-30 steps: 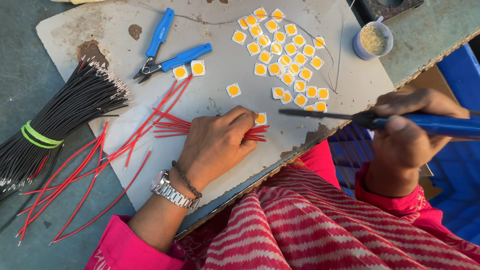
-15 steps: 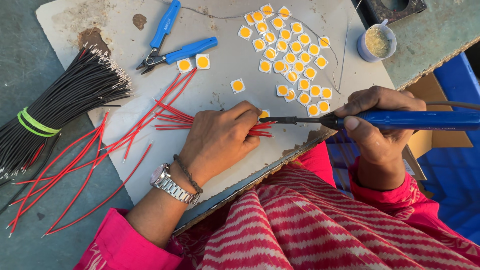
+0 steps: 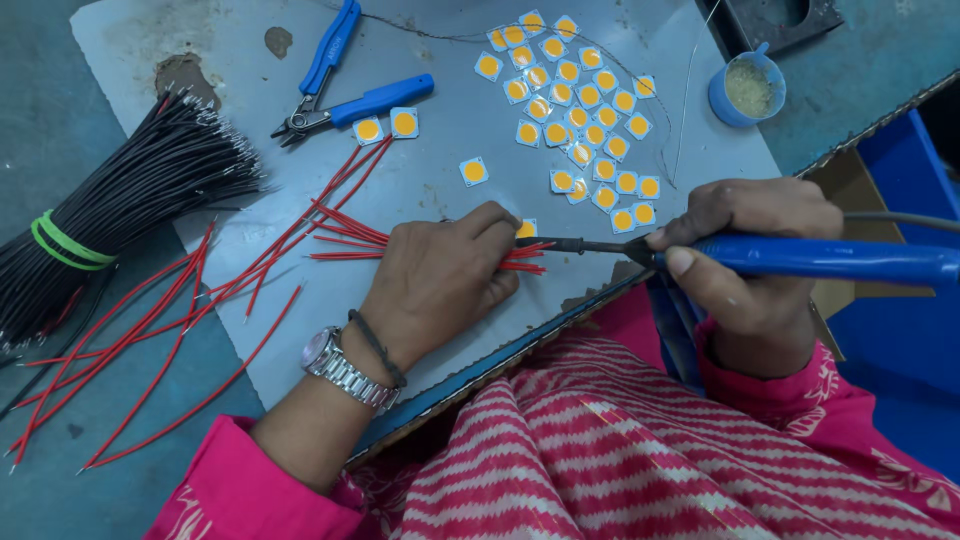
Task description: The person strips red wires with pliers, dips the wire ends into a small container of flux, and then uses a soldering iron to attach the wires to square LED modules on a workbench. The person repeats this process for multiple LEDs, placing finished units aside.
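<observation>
My left hand [image 3: 440,280] rests on the grey board [image 3: 450,120], pinching a bunch of short red wires [image 3: 345,235] and a small square yellow chip [image 3: 527,229] under its fingertips. My right hand [image 3: 745,265] grips a blue-handled soldering iron [image 3: 830,258]. Its dark tip [image 3: 560,243] touches the wire ends right beside the chip. A metal watch and a dark band sit on my left wrist.
Several loose yellow square chips [image 3: 580,100] lie at the board's far side. Blue-handled pliers [image 3: 345,85] lie at the upper left. A tied bundle of black wires [image 3: 120,210] and long red wires [image 3: 150,330] spread at the left. A small blue cup [image 3: 746,90] stands upper right.
My right hand brought the soldering iron leftward from the right edge until its tip reached the chip and wire ends. The left hand stayed in place.
</observation>
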The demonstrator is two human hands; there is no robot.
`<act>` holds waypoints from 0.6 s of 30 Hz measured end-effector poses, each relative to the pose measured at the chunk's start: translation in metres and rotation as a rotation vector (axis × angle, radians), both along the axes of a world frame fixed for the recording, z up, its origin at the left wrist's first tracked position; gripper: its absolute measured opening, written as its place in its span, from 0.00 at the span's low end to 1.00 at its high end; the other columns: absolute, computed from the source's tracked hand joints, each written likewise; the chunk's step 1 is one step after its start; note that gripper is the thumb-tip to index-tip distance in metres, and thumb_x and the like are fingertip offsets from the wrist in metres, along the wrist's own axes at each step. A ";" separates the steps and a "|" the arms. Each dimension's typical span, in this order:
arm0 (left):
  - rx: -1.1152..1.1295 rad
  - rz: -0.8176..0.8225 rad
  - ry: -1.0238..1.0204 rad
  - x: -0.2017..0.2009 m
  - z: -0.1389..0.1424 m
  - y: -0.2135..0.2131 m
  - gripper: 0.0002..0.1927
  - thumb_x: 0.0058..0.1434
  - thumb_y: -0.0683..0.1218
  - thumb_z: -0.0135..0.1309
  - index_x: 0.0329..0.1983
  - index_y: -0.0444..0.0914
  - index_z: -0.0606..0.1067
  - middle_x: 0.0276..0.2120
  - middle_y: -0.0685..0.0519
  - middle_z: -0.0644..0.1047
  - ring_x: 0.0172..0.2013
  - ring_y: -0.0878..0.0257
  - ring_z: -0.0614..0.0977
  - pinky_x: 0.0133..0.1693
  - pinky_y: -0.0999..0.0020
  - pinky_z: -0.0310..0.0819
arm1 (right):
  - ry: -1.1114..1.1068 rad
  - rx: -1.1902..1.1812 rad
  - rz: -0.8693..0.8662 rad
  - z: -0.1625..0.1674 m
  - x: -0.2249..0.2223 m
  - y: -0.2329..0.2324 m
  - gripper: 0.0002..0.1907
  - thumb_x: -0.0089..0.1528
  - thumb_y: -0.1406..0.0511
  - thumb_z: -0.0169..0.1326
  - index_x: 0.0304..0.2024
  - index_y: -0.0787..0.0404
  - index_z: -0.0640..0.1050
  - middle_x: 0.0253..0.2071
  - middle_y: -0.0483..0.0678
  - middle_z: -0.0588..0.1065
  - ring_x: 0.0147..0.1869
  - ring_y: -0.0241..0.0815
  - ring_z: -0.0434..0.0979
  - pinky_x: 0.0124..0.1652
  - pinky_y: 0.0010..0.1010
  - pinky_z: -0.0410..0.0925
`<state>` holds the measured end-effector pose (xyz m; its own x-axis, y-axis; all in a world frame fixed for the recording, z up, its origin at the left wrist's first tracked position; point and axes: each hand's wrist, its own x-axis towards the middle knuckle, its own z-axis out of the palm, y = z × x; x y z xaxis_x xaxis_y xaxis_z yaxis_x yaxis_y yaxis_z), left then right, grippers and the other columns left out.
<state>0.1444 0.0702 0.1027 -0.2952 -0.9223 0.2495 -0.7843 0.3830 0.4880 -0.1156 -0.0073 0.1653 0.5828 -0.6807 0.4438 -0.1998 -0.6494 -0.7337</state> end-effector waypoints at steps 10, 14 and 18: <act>0.024 0.027 -0.004 -0.001 -0.002 -0.001 0.15 0.55 0.50 0.62 0.40 0.38 0.75 0.42 0.54 0.77 0.29 0.50 0.82 0.30 0.53 0.74 | -0.036 0.013 -0.059 -0.005 -0.009 0.001 0.10 0.54 0.67 0.56 0.30 0.72 0.78 0.25 0.53 0.76 0.19 0.34 0.73 0.23 0.19 0.62; 0.006 0.032 0.021 -0.002 -0.002 0.000 0.16 0.54 0.50 0.63 0.40 0.37 0.74 0.42 0.53 0.77 0.29 0.50 0.82 0.29 0.53 0.73 | -0.012 -0.057 -0.011 -0.005 -0.005 -0.004 0.10 0.56 0.67 0.55 0.30 0.72 0.76 0.29 0.54 0.77 0.26 0.38 0.78 0.28 0.21 0.70; -0.005 0.040 0.015 -0.005 -0.002 0.000 0.16 0.54 0.50 0.63 0.39 0.37 0.74 0.42 0.53 0.77 0.29 0.50 0.82 0.29 0.53 0.74 | 0.003 -0.044 -0.031 -0.005 -0.002 -0.004 0.10 0.55 0.67 0.55 0.31 0.72 0.77 0.29 0.54 0.77 0.25 0.38 0.79 0.29 0.22 0.71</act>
